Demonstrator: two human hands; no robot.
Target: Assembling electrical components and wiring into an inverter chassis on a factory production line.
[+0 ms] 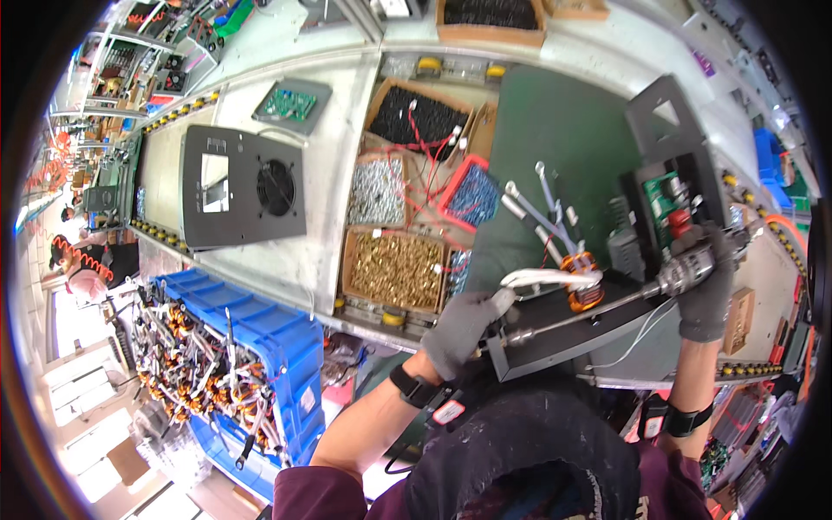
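Observation:
My right hand (709,290), in a grey glove, grips a power screwdriver (685,270) at the right. Its long thin bit (589,312) reaches left over a black metal case (568,334), close to the case's near left end. There my gloved left hand (459,336) has its fingers closed by the bit's tip; what they hold is hidden. A copper-wound coil (582,282) with white-sleeved leads (542,277) rises from the case. Behind it stand a finned grey heat sink (622,243) and a green circuit board (663,201).
Boxes of brass fasteners (392,269), silver screws (377,192) and black screws (416,117) stand left of the green mat (563,130). A dark panel with a fan (238,186) lies further left. Below it, a blue crate (299,373) holds several coils. Rollers edge the bench.

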